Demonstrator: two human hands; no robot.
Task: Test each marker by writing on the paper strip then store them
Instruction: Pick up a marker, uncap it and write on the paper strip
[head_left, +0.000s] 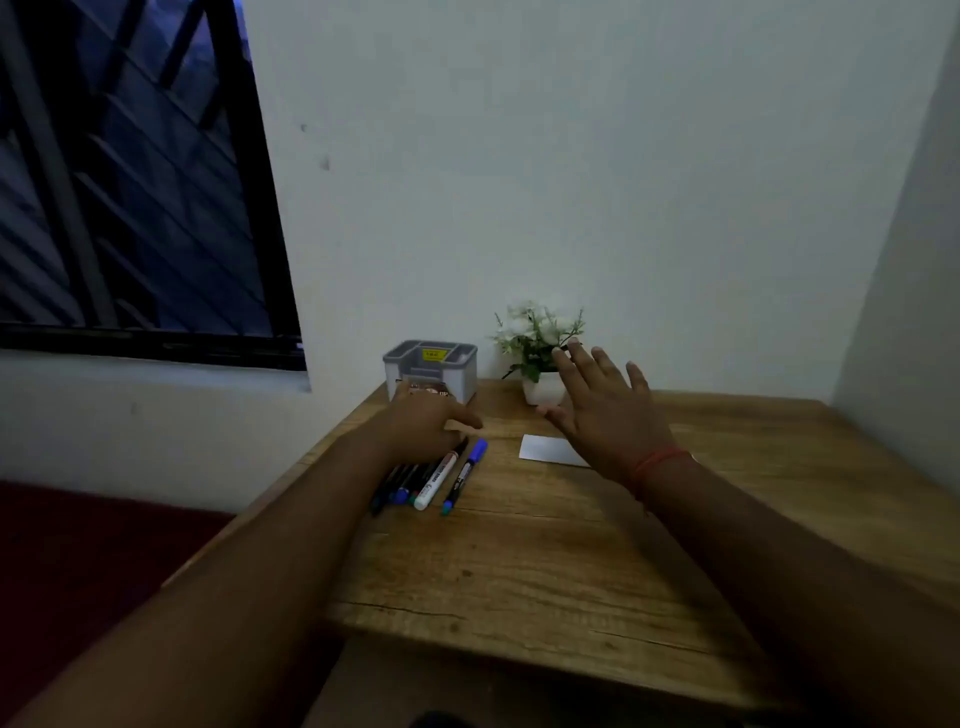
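The room is dim; a wooden surface (545, 545) stands against a pale wall, with a barred window to your left. At the far edge sit a grey organiser (431, 366) and, to its right, a small potted plant (540, 348). The markers (431, 478) lie in a tight row on the left part of the surface, near the organiser, their long axes running roughly from you toward the wall and leaning slightly right; the rightmost shows a blue cap. The paper strip (545, 448) lies flat just right of them, apart from the row and unmarked as far as can be seen. Your left hand (426, 423) rests over the far ends of the markers, fingers curled down; whether it grips one cannot be told. Your right hand (608, 415) hovers above the right end of the strip, fingers spread and holding nothing. Judgement: the left hand is nearer the markers, so the first pick falls to it, drawing a marker rightward toward the strip.
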